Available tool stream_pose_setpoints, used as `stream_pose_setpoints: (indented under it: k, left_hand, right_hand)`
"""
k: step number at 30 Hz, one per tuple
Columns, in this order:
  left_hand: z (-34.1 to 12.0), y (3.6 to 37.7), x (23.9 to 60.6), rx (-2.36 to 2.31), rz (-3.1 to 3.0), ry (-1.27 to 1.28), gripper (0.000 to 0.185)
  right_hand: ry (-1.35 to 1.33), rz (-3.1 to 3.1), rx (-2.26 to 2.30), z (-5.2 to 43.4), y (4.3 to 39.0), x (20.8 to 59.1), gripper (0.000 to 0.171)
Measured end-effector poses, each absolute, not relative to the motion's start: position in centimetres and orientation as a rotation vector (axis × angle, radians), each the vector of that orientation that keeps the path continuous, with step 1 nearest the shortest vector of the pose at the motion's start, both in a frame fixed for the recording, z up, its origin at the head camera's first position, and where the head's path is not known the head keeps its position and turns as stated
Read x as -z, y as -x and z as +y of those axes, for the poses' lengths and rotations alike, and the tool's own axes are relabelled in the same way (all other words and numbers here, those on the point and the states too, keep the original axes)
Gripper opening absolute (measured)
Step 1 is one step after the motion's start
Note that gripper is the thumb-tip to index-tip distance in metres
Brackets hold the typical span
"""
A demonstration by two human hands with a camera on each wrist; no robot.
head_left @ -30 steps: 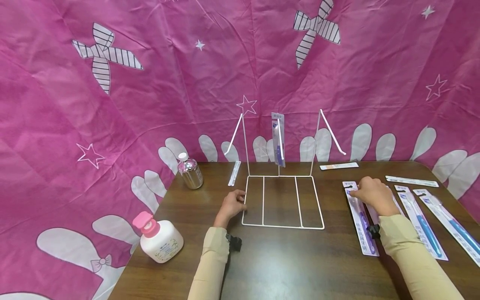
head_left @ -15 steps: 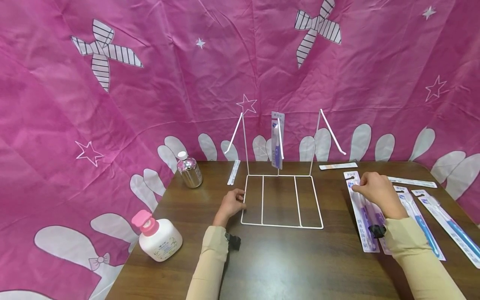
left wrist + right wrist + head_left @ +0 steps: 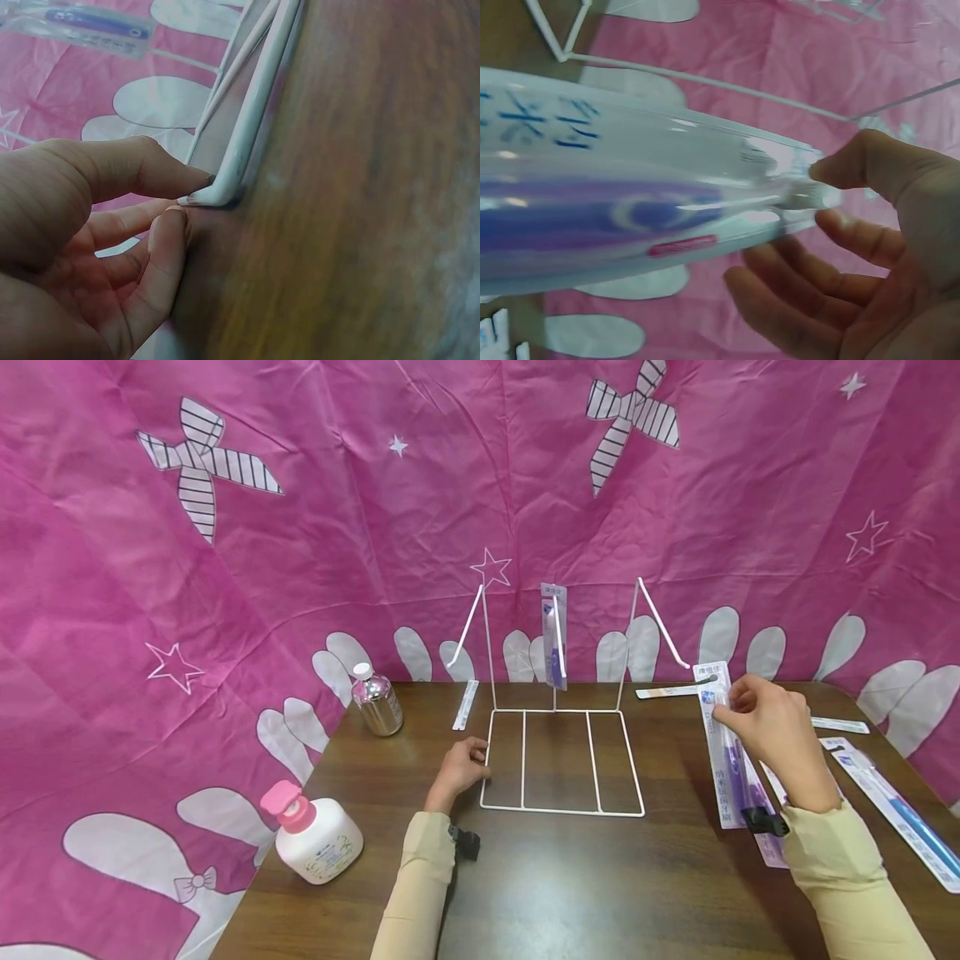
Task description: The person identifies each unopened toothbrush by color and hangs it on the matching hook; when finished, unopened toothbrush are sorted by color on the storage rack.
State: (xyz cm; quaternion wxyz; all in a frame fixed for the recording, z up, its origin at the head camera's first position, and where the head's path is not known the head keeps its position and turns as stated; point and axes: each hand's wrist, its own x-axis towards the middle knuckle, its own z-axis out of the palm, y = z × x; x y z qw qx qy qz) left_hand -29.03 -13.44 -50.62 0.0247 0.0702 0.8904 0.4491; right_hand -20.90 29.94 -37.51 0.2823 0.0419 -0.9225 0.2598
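My right hand (image 3: pixel 783 731) pinches the upper part of a packaged purple toothbrush (image 3: pixel 722 760) between thumb and fingers. In the right wrist view the toothbrush pack (image 3: pixel 630 161) stretches left from the fingertips, its clear blister over the purple handle. A white wire rack (image 3: pixel 562 812) with three raised hooks stands mid-table. Another packaged toothbrush (image 3: pixel 548 643) hangs on its middle hook. At the rack's left side bar is my left hand (image 3: pixel 459 768). The left wrist view shows its thumb and fingers gripping the rack's corner (image 3: pixel 251 116).
On the right lie more packaged toothbrushes, a purple one (image 3: pixel 772 852) and a blue one (image 3: pixel 896 810), partly behind the right arm. Slim white strips (image 3: pixel 465 705) lie near the back. A silver bottle (image 3: pixel 381 706) and a white pump bottle (image 3: pixel 318 842) stand on the left.
The right hand has lifted the purple toothbrush pack, its top end rising up and away from the neighbouring pack. The left hand stays at the rack.
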Motion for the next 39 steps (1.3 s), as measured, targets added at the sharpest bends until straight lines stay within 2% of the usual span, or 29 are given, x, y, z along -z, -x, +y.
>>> stream_pose_setpoints:
  k: [17, 26, 39]
  left_hand:
    - [-13.4, 28.8, 50.5, -1.37, 2.772, -0.229, 0.046]
    - [-13.6, 28.8, 50.5, -1.384, 2.754, -0.21, 0.048]
    - [-13.6, 28.9, 50.3, -1.386, 2.758, -0.219, 0.049]
  right_hand:
    - [-0.079, -2.121, -0.875, 26.8, 17.4, 32.8, 0.024]
    - [-0.24, -1.946, -1.014, 24.7, 15.1, 31.1, 0.037]
    - [-0.378, -1.861, -1.066, 20.5, 13.8, 29.6, 0.041]
